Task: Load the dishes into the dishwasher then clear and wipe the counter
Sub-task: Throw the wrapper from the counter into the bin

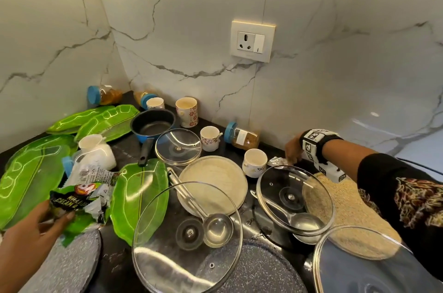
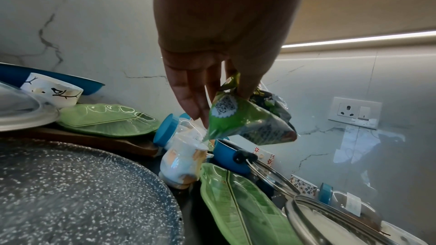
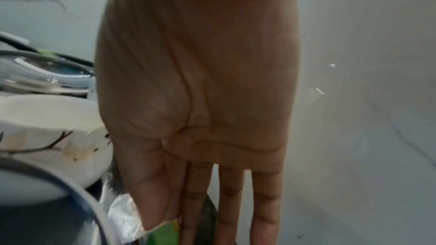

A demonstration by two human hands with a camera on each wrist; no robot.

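Counter inventory, as I see it from my station.

My left hand (image 1: 31,240): thumb and forefinger pinch a crumpled green snack wrapper (image 1: 79,206), held off the counter at the near left, above a speckled grey pan (image 1: 69,266); the other fingers (image 2: 188,92) hang straight.

My right hand (image 1: 293,149): reached to the back right by the marble wall, fingers straight and pointing down, tips at a crinkled silver wrapper (image 1: 278,161) lying on the counter just right of a white cup with a branch print (image 1: 254,162). I cannot tell whether the thumb pinches it.

Dishes on the black counter (image 1: 124,149):
- green leaf-shaped plates (image 1: 139,196), several, left and centre
- blue saucepan (image 1: 153,125) at the back
- glass lids: one small (image 1: 178,146), one large in front (image 1: 187,235), one at right (image 1: 294,199)
- steel ladle (image 1: 215,228) under the large lid
- round cream plate (image 1: 213,184)
- floral mug (image 1: 187,111) and floral cup (image 1: 210,138)
- blue-capped jars (image 1: 242,138), lying on their sides.
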